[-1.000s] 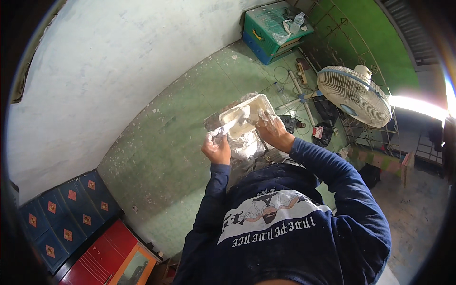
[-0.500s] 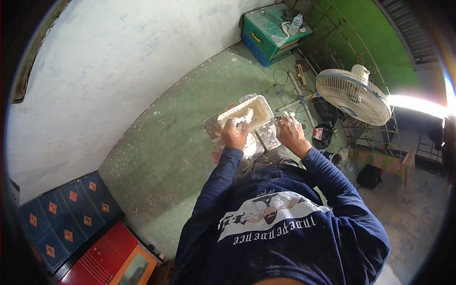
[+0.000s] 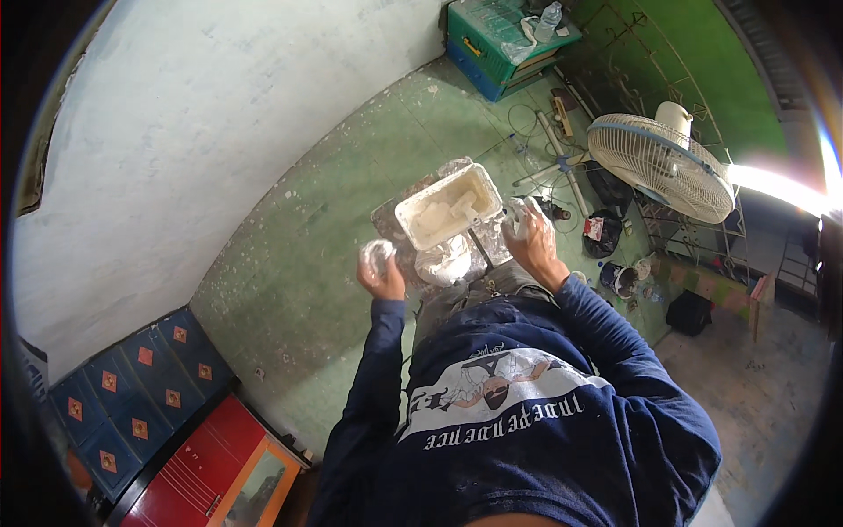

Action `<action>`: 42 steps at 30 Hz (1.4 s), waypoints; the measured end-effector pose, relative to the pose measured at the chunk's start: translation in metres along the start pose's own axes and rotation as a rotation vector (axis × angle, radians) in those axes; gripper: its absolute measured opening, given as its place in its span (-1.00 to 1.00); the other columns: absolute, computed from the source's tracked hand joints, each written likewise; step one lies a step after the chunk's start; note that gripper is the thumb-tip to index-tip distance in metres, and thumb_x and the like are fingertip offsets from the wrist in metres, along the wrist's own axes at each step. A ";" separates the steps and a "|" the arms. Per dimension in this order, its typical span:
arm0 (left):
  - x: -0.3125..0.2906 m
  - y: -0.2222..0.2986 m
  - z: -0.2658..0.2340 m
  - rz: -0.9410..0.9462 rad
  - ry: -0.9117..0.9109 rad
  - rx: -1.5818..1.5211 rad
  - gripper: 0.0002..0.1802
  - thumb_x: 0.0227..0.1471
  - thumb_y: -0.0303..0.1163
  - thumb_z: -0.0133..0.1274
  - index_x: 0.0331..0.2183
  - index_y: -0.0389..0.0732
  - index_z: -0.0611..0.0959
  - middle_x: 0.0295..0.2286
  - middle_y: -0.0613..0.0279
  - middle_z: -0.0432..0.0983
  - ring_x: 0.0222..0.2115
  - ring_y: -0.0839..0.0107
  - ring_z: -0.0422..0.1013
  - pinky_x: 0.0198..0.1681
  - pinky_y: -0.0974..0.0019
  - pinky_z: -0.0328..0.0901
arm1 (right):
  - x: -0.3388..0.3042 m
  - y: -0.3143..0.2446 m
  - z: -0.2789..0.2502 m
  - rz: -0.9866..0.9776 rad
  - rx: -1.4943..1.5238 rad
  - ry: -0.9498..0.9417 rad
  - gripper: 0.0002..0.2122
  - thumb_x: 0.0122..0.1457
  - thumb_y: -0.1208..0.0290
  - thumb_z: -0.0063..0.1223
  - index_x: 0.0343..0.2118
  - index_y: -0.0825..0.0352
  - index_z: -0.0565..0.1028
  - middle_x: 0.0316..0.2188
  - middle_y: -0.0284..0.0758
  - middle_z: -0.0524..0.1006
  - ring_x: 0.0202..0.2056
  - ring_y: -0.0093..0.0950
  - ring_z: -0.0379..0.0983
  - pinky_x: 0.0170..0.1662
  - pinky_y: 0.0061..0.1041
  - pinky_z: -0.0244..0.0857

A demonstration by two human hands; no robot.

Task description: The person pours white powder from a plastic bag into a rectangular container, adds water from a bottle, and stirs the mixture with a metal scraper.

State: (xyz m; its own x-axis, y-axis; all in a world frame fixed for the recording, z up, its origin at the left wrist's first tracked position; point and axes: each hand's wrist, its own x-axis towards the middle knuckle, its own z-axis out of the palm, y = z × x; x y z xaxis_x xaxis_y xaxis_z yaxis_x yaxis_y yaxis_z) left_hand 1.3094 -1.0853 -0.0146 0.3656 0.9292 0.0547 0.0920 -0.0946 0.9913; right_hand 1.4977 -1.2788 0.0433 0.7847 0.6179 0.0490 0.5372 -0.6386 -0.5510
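An off-white rectangular tub stands in front of me, with pale paste inside it. A paste-coated object rests toward the tub's right end; its kind is unclear. My left hand is apart from the tub, to its near left. Its fingers curl, white-coated, around what looks like a white lump. My right hand is beside the tub's right end, fingers bent and smeared white; what they hold, if anything, is hidden. A white bag lies just on the near side of the tub.
A paint-spattered sheet lies under the tub on the green tiled floor. To the right are a fan, a black bag and a bucket. A green drawer unit stands at the far wall.
My left hand has drawn out of the tub, moving left and toward me. The paste-coated object in the tub now shows uncovered. My right hand has stayed near the tub's right end.
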 end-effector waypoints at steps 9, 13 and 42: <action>-0.060 -0.044 -0.006 0.102 -0.388 0.521 -0.69 -0.32 -0.29 0.31 -0.47 -0.20 0.59 -0.44 0.15 0.48 -0.37 0.20 0.44 -0.20 0.18 0.30 | -0.041 0.005 0.083 0.294 0.557 -0.579 -0.78 0.08 0.33 0.08 -0.30 0.38 0.54 -0.61 -0.34 0.47 -0.58 -0.56 0.31 -0.51 -0.48 0.21; -0.067 -0.057 -0.002 0.142 -0.345 0.654 -0.21 -0.55 -0.18 0.41 -0.17 -0.19 0.47 -0.17 0.06 0.37 -0.06 0.06 0.25 0.14 0.01 -0.01 | -0.044 0.009 0.120 0.308 0.619 -0.562 -0.82 0.09 0.39 0.03 -0.34 0.42 0.52 -0.67 -0.48 0.37 -0.65 -0.69 0.19 -0.61 -0.59 0.09; -0.113 -0.114 0.040 0.074 -0.296 0.535 -0.31 -0.34 -0.41 0.17 -0.04 -0.23 0.40 -0.12 -0.13 0.29 -0.05 -0.08 0.20 0.05 0.01 0.10 | -0.065 0.029 0.074 -0.151 0.402 -0.510 -0.75 0.03 0.37 0.03 -0.21 0.27 0.55 -0.31 -0.14 0.53 -0.32 -0.18 0.47 -0.21 -0.34 0.35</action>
State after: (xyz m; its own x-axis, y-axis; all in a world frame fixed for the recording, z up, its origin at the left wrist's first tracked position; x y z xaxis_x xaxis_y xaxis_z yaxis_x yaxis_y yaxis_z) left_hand 1.2943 -1.1940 -0.1389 0.6232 0.7820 0.0100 0.4800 -0.3926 0.7845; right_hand 1.4395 -1.3040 -0.0374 0.4122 0.8898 -0.1959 0.3952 -0.3683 -0.8415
